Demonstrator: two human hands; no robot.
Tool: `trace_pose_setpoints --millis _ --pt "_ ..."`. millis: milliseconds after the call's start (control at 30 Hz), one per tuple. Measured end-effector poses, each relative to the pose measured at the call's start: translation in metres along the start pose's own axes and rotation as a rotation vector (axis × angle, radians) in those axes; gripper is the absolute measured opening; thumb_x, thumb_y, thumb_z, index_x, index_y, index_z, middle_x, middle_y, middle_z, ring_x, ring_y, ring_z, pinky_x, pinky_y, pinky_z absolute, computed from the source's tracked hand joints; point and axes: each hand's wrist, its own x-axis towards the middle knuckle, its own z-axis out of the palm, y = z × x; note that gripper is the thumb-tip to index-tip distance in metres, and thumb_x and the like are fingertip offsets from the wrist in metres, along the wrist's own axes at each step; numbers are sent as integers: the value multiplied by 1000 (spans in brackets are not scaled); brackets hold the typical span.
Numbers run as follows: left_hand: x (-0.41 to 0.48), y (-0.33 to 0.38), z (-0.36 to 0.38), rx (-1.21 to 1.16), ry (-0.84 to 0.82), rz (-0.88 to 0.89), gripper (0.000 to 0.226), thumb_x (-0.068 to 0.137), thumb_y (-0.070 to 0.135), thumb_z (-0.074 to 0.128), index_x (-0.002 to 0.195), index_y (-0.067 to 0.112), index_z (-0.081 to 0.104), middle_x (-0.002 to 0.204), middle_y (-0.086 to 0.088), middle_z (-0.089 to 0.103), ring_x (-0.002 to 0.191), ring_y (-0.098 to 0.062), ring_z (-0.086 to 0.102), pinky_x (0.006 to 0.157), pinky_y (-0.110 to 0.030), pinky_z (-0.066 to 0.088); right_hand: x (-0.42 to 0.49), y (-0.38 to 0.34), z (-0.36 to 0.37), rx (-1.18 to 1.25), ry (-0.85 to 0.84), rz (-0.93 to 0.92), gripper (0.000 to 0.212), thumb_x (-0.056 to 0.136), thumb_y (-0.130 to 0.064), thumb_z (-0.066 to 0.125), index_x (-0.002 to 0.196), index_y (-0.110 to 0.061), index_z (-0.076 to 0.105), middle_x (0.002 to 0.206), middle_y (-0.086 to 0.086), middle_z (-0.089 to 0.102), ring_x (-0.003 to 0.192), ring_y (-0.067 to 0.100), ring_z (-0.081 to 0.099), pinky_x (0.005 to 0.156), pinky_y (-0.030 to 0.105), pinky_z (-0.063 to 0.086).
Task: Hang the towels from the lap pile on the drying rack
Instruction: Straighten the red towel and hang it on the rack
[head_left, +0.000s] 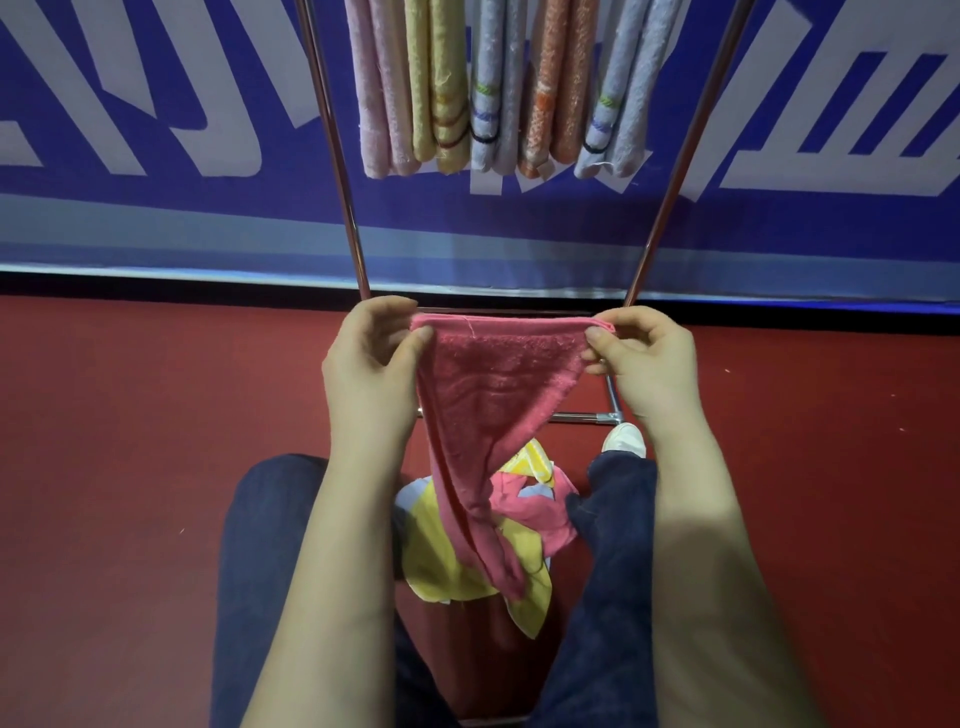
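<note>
A pink towel (488, 395) hangs stretched between my two hands in the middle of the view. My left hand (371, 353) pinches its left top corner and my right hand (641, 358) pinches the right top corner. The towel's lower end trails down onto the lap pile (457, 561), a heap of yellow, pink and pale blue towels between my knees. The drying rack (340, 156) stands in front of me with two slanting metal poles. Several towels (498, 88) in pink, yellow, grey-blue and orange hang side by side from its top.
A blue wall banner (156, 130) with white shapes stands behind the rack. The floor (130, 415) is dark red. The rack's lower crossbar (582, 417) lies near my white shoe (626, 439). My legs in dark trousers (260, 545) frame the pile.
</note>
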Motion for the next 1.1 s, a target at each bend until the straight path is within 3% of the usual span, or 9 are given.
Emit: trace_pose_setpoints --millis 133,300,400,567,633,733,800,933,1100 --pt "10 -8 -1 306 -100 68 30 89 4 62 118 13 64 103 4 62 92 -9 61 85 -15 45 1 -5 10 -139 14 -70 25 95 -1 50 82 -23 47 69 9 61 54 12 62 54 26 54" --pt "36 12 0 487 -159 181 29 91 7 61 119 1 64 112 -11 53 98 -19 57 90 -18 39 11 -40 10 -65 127 -187 12 91 -5 61 92 -17 63 77 -2 66 59 0 62 66 19 52" --pt "59 47 5 425 -43 242 16 91 8 60 102 1 68 110 -14 56 96 -24 62 86 -20 41 23 -73 7 -84 149 -312 16 85 -6 67 99 -11 71 88 -1 69 79 6 64 81 25 53" --pt "83 119 19 205 166 329 15 94 16 52 101 12 63 100 -2 64 93 -20 61 87 -37 49 35 -138 7 132 274 -450 17 87 -2 63 99 -13 70 85 -7 68 78 -4 63 81 17 50" --pt "86 145 21 45 156 316 11 96 18 50 101 15 59 91 5 64 88 -14 62 82 -32 52 36 -159 5 175 307 -502 16 89 -4 62 99 -14 70 87 -3 70 81 0 66 81 19 53" --pt "89 163 17 -57 111 279 7 97 16 49 99 17 55 89 6 62 84 -10 60 77 -27 52 41 -175 0 77 149 -431 14 89 -5 63 89 -17 70 68 0 68 63 12 66 69 34 56" --pt "91 164 13 -18 86 263 6 96 16 52 98 17 57 93 1 63 86 -12 60 79 -30 52 43 -177 -4 -45 243 -431 9 88 -12 65 87 -18 73 66 -3 68 65 17 65 70 40 56" --pt "87 163 10 -26 134 278 7 97 16 50 99 17 56 88 7 59 87 -12 58 80 -28 50 31 -187 -4 -108 291 -455 9 89 -23 64 93 -23 72 79 -10 69 80 12 66 80 41 56" --pt "82 168 8 -85 152 289 8 98 16 48 99 19 55 88 13 57 85 -5 56 78 -21 47 17 -195 0 -22 261 -527 8 96 -22 55 90 -22 60 73 -11 56 67 6 51 67 31 49"
